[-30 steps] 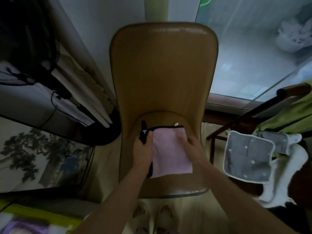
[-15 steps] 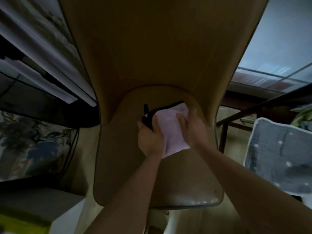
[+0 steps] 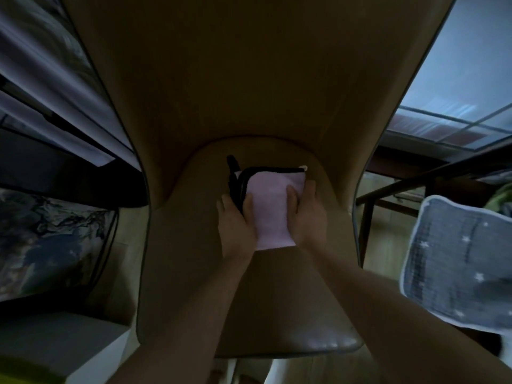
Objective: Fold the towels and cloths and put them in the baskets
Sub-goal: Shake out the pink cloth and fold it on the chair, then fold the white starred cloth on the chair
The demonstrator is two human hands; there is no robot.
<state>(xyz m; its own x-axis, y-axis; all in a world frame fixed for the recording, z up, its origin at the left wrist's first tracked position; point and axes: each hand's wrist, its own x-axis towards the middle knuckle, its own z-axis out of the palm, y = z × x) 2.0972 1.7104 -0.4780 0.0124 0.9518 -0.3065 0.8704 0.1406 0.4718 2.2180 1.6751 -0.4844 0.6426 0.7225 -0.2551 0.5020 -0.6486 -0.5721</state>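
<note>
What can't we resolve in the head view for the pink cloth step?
- Baskets: none in frame.
- Pink cloth: side edges covered by left hand and right hand; layer count unreadable.
- Grey starred cloth: cut by right edge.
- Items at left: dark, blurred.

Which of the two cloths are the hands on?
The pink cloth with black trim on the chair seat; the grey starred cloth hangs untouched at right.

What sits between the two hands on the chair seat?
In the head view, the folded pink cloth lies between the left hand and right hand, both gripping its sides.
</note>
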